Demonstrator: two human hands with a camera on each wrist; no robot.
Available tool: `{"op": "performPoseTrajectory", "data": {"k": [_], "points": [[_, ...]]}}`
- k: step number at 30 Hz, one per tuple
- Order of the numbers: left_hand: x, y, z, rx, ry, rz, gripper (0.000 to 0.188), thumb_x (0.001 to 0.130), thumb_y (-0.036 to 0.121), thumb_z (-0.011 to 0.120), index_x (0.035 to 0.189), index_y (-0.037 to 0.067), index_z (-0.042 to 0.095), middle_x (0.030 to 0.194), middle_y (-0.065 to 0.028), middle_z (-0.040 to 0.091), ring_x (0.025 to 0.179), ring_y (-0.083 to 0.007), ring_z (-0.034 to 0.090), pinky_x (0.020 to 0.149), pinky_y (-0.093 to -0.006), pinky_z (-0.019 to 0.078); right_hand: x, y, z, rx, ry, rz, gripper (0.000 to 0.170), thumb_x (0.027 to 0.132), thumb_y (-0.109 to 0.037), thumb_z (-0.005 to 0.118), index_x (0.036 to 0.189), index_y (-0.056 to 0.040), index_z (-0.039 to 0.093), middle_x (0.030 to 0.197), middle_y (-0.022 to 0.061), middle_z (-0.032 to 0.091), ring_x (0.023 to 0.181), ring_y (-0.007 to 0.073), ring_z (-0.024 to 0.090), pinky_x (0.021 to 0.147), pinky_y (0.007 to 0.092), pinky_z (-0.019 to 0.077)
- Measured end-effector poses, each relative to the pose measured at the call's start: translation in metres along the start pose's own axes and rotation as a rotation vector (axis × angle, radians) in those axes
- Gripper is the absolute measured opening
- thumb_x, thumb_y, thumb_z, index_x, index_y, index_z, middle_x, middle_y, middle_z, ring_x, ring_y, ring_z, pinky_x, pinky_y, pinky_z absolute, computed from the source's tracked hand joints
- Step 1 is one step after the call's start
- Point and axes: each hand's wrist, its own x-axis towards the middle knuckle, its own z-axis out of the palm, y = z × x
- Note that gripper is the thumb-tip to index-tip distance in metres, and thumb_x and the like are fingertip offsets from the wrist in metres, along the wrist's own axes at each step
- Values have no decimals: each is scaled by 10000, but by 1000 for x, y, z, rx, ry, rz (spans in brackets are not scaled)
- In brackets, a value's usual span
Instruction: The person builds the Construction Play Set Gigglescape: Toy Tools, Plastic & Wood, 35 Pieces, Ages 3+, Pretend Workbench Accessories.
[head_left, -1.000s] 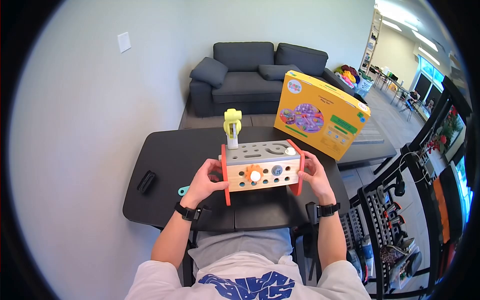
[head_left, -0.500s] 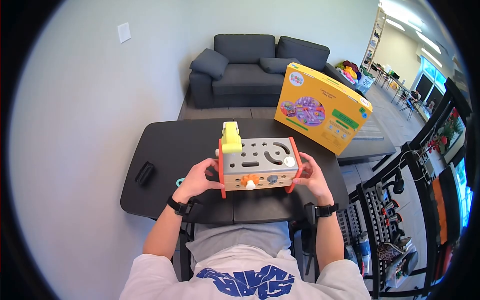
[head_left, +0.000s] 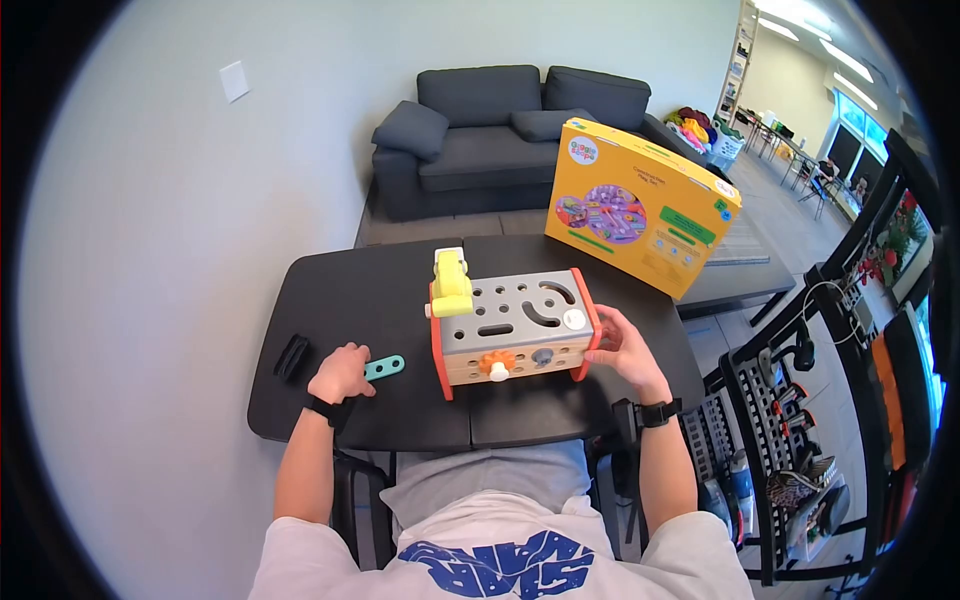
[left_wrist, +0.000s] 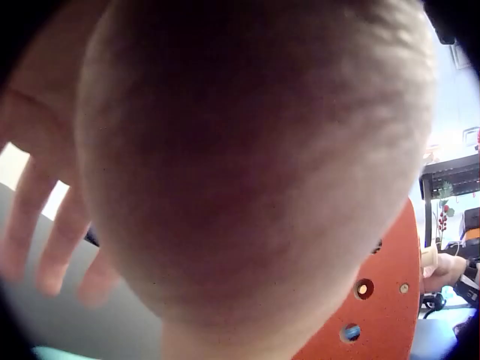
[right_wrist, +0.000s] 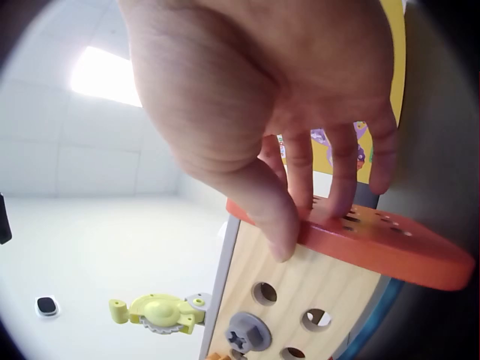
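A toy workbench [head_left: 512,320] stands on the black table, with a grey holed top, wooden front and red side panels. A yellow-green toy piece [head_left: 452,284] is fixed at its left end. An orange gear [head_left: 496,362] with a white knob and a grey screw head [right_wrist: 248,332] sit on its front. My right hand [head_left: 622,350] holds the right red panel [right_wrist: 390,251], thumb over the front edge and fingers against the outer face. My left hand [head_left: 341,373] is low over the table at the left end of a teal holed strip [head_left: 385,367], fingers spread and loosely extended.
A black object [head_left: 292,357] lies on the table [head_left: 330,290] at far left. Behind the workbench, at the back right, a yellow box [head_left: 640,205] stands upright. A grey sofa [head_left: 490,150] is beyond, and a black rack [head_left: 765,440] stands on the right.
The workbench has tipped back from showing its front to standing with its top in view. My left hand has let go of its left side and moved left to the teal strip; my right hand stays on the right panel.
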Motion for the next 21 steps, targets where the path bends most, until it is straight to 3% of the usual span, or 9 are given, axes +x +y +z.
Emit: {"op": "performPoseTrajectory", "data": {"k": [4,9,19,21], "points": [[23,-14,30,106,-21,106,590,678,209,884,1185,29,642,1197,-195,639,1128,-347,646,958,-445,551,-1,4,-1,-17,-4,-1,821,768,45,817,1496,-48,450,1169,63,683,1084,163,644,887,330,528],[15,8,21,56,82,161,521,741,280,826,1134,0,629,1115,-204,663,1082,-366,662,930,-438,560,0,5,-2,-11,0,4,805,774,37,822,1488,-46,459,1178,62,674,1076,162,641,894,333,531],[21,32,27,64,23,130,467,712,302,826,1005,-22,661,989,-207,691,987,-377,690,888,-438,573,-3,3,-1,-27,-6,-31,772,784,50,808,1474,-42,474,1190,68,665,1067,170,635,930,352,539],[22,24,20,-141,244,229,403,690,252,814,953,-12,661,928,-172,689,904,-353,694,812,-418,573,-3,3,0,23,5,10,750,799,44,797,1472,-42,476,1192,74,666,1065,174,632,956,363,535]]}}
